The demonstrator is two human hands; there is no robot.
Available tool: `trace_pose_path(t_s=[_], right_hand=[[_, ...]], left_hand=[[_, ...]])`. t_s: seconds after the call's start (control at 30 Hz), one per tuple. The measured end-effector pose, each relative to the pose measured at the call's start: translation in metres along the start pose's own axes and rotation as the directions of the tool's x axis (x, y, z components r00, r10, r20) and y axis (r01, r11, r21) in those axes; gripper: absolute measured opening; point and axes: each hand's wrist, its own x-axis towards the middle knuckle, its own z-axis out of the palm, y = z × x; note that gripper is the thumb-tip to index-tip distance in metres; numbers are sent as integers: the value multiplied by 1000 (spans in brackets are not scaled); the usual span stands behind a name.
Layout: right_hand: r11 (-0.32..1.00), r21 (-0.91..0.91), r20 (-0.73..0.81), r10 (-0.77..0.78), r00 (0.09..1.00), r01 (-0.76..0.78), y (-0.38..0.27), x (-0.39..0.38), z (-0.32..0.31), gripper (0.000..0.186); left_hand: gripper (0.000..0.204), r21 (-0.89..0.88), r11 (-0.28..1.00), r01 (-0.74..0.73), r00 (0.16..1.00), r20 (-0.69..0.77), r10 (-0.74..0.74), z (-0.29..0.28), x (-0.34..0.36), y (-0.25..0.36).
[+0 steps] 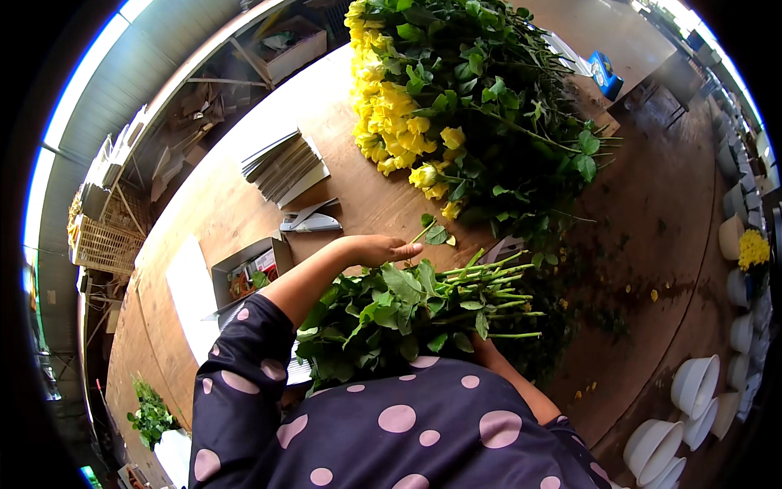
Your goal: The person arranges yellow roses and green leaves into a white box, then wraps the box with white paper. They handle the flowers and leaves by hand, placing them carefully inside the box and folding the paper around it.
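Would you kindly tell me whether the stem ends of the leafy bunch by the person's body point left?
No, the stem ends of the leafy bunch point toward the picture's right.

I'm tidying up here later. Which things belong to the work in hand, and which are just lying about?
Seemingly part of the work:
bunch of leafy stems, beside the left hand
heap of yellow roses, beyond it

Apparently just lying about, untouched:
stapler
stack of flat sheets
open box of odds and ends
white tubs
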Motion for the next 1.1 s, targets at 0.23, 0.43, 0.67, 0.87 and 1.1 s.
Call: trace_pose_path(t_s=[0.23,0.43,0.67,0.87,1.1], right_hand=[[999,45,-18,0,1000,1,2,4,-2,41],[997,75,-1,3,1000,-3,8,3,-3,42],[997,-63,-50,-40,998,36,1,-1,2,42],[961,-271,57,-52,997,65,-38,-20,14,25],[987,-147,347,-4,938,58,-162,-18,67,27]], left_hand=[[61,-85,979,-188,896,394,206,-5,-20,32],[51,12,984,-179,902,402,159,-5,-43,65],[55,185,933,-308,950,109,292,23,-42,54],[74,334,932,-139,990,26,139,38,-41,55],[61,332,940,-78,994,-45,99,54,-33,51]])
